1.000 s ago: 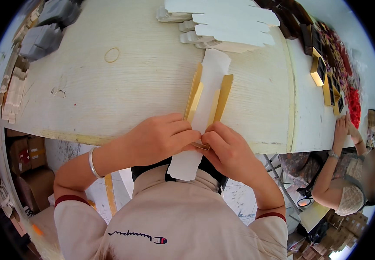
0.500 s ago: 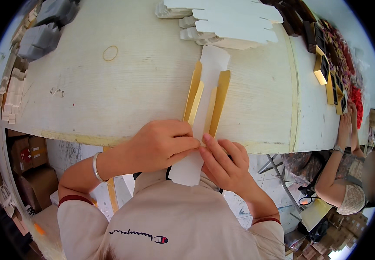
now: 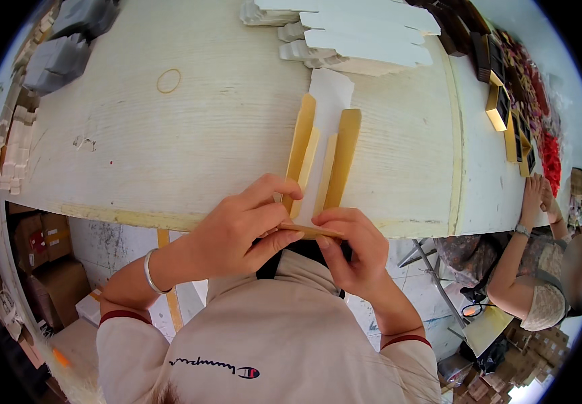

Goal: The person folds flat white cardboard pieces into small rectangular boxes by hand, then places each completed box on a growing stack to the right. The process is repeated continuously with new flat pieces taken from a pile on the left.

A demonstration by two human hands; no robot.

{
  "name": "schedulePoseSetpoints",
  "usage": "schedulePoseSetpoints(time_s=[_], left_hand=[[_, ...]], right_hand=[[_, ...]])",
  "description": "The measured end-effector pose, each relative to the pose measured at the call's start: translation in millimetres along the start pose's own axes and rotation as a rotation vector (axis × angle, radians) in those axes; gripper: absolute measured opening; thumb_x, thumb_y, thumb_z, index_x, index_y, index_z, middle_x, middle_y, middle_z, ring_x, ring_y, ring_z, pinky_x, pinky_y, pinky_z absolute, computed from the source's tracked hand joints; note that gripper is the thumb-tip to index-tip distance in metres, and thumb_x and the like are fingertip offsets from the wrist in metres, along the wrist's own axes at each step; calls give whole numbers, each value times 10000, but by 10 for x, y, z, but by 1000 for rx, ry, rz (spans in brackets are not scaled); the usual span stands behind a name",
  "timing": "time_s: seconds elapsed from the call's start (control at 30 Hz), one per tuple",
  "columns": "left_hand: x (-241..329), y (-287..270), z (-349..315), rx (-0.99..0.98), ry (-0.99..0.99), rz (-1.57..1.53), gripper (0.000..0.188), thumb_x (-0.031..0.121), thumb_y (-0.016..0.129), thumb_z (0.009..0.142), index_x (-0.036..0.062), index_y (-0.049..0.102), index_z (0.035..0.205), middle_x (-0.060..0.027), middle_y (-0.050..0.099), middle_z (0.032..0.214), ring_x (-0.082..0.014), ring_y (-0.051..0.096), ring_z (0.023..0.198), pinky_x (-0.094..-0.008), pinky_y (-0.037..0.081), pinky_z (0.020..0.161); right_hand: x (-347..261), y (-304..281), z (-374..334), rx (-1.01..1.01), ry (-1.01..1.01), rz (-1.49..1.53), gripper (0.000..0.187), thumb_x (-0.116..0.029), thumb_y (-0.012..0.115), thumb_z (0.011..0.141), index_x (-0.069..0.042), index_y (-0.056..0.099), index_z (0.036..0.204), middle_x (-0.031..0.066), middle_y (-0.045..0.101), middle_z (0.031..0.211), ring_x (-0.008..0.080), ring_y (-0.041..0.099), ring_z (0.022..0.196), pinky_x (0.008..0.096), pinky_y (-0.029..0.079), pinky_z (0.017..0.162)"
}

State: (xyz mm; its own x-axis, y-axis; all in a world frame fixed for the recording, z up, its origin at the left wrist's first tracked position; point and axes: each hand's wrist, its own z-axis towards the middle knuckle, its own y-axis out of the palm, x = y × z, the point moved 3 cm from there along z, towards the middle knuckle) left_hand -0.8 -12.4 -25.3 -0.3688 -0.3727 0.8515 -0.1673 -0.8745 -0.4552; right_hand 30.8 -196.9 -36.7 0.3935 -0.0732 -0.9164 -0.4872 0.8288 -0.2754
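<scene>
A partly folded carton (image 3: 346, 151) lies at the table's near edge, pointing away from me. Its long gold-coloured side walls stand up around a white floor, and a white flap (image 3: 331, 89) stretches out flat at the far end. My left hand (image 3: 240, 225) grips the left part of the near end flap (image 3: 312, 230), which is bent up. Thumb and fingers of my right hand (image 3: 355, 246) pinch the same flap at its right part. Fingers cover both near corners, so the folds there are hidden.
A pile of flat white carton blanks (image 3: 378, 40) lies beyond the carton. Further left are a rubber band (image 3: 168, 81) and stacked grey plastic trays (image 3: 57, 64). Gold boxes with dark insides (image 3: 498, 108) line the right side, where another person's hands (image 3: 534, 195) rest at the table.
The near flap, which hung white toward me, is now folded up, with its gold side showing. My hands have shifted from near the middle out to its two sides.
</scene>
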Motion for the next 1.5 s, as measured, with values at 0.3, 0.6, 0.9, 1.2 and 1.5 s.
schedulePoseSetpoints(time_s=[0.3,0.6,0.9,1.2,1.5], left_hand=[[61,140,-45,365,-164,-180,89,41,678,835,-5,601,834,-108,547,1072,-165,554,603,-258,471,513],[154,153,-58,143,254,616,114,64,692,784,-1,620,843,-68,583,833,-143,533,591,-234,445,482],[170,165,-9,-21,93,614,130,37,656,707,38,548,780,-33,474,733,-146,518,635,-240,417,471],[153,54,66,-281,192,763,155,8,619,657,68,511,751,-27,469,773,-153,505,712,-224,426,489],[436,-249,331,-319,125,917,181,77,656,692,60,584,858,-64,592,1087,-315,571,1053,-483,445,960]], right_hand=[[11,118,-48,133,-317,-429,277,89,668,810,73,625,1083,165,602,1071,131,546,641,250,447,513],[-154,144,34,-81,-336,-832,309,-38,652,670,26,609,969,90,557,937,178,502,697,283,390,551],[-188,102,150,-295,-150,-748,170,1,620,668,-50,515,791,61,414,742,193,455,687,307,373,567],[-133,79,126,-326,-127,-594,197,-9,635,680,-37,568,863,65,462,829,191,481,705,304,391,583],[-165,135,223,-276,-322,-919,292,-63,631,680,-25,602,968,80,539,1014,161,506,686,273,397,558]])
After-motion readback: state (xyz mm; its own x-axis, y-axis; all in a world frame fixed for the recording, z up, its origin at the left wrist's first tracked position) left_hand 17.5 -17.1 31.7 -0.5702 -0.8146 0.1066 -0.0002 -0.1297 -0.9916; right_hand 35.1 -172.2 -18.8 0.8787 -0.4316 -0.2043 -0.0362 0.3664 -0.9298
